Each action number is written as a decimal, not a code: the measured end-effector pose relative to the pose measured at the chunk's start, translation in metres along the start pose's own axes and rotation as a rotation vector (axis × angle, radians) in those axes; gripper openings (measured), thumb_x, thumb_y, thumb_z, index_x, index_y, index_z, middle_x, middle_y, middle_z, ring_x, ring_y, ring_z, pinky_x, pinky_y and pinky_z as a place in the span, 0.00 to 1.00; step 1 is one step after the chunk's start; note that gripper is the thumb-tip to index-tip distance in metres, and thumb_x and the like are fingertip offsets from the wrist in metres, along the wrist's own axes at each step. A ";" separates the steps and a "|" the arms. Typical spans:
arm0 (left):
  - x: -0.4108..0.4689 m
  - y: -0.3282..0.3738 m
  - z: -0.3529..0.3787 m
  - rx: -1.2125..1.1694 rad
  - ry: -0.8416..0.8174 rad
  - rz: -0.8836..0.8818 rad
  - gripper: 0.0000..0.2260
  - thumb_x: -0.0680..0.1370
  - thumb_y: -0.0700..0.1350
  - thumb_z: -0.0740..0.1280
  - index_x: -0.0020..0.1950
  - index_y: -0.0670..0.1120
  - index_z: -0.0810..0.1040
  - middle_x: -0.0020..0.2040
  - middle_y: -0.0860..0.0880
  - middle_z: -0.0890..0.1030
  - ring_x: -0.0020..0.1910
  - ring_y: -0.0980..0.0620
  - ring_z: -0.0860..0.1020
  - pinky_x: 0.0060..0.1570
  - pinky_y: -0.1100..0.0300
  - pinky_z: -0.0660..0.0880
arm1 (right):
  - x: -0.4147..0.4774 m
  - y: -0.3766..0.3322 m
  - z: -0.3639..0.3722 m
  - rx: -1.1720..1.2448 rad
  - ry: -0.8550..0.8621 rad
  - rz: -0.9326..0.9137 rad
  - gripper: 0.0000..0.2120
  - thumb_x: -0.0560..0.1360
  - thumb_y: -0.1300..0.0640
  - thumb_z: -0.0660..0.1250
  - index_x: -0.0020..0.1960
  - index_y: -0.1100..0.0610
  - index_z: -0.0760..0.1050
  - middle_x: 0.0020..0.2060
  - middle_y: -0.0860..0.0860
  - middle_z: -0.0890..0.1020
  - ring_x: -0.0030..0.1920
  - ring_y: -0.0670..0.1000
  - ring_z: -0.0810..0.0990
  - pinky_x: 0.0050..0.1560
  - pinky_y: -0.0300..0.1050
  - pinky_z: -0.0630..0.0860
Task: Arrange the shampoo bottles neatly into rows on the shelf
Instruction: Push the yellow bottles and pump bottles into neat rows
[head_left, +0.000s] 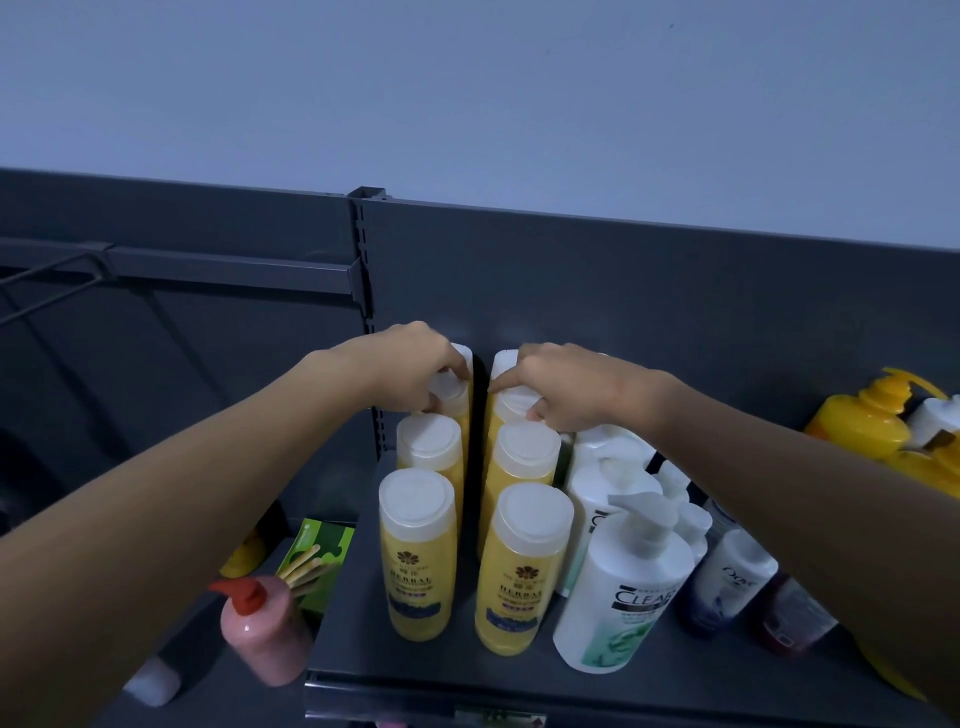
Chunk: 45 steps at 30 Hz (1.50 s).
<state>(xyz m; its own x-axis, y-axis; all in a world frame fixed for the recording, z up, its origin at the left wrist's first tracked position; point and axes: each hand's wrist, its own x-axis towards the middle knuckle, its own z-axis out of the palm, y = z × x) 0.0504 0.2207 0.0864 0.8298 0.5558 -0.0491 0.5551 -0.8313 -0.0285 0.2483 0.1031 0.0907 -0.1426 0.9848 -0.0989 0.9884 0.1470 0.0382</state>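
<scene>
Reaching to 12 o'clock, your left hand (410, 364) curls fingers and thumb round the white cap of the left-row btl (453, 391), third back. Your right hand (566, 389) pinches the cap of the right-row btl (508, 404), also third back: index finger laid across the top, thumb on the near rim. One more cap shows behind each hand, close to the back panel (623, 291).

A narrow dark gap runs btwn the two rows. At 9 o'clock the left row stands by the shelf (363, 639) edge, near the slotted upright (369, 291). At 3 o'clock the right row sits just beside white pump btls, frontmost a Clear pump btl (618, 587), w/ a Dove btl (727, 577) further to 3. Bare shelf shows at 6 o'clock, in front of both rows.

The shampoo btls: yellow bodies, wide white caps, "HERBAL" labels w/ a blue band, all upright.
</scene>
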 end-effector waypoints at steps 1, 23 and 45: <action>0.000 0.000 0.001 -0.001 -0.002 -0.006 0.24 0.75 0.47 0.72 0.71 0.61 0.75 0.52 0.53 0.74 0.54 0.47 0.78 0.50 0.50 0.80 | 0.000 0.001 0.001 -0.001 0.007 -0.004 0.28 0.80 0.59 0.67 0.77 0.41 0.69 0.65 0.51 0.74 0.65 0.57 0.75 0.57 0.46 0.70; 0.043 -0.008 -0.011 0.000 0.000 0.043 0.21 0.79 0.40 0.64 0.70 0.56 0.79 0.61 0.49 0.78 0.59 0.45 0.78 0.55 0.46 0.79 | 0.046 0.036 0.000 -0.084 0.035 -0.099 0.34 0.76 0.71 0.68 0.76 0.44 0.71 0.61 0.51 0.73 0.62 0.56 0.75 0.59 0.53 0.77; 0.029 0.047 -0.034 -0.121 0.191 0.053 0.12 0.80 0.48 0.69 0.63 0.52 0.83 0.55 0.52 0.85 0.54 0.49 0.81 0.55 0.48 0.80 | -0.032 0.051 -0.024 0.073 0.144 -0.019 0.26 0.78 0.63 0.69 0.73 0.43 0.75 0.54 0.49 0.76 0.55 0.51 0.75 0.55 0.48 0.76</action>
<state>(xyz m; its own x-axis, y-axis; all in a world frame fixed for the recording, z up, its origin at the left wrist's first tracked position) 0.1029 0.1981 0.1176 0.8472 0.5118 0.1425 0.5039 -0.8591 0.0900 0.3020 0.0814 0.1192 -0.1619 0.9858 0.0451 0.9859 0.1635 -0.0355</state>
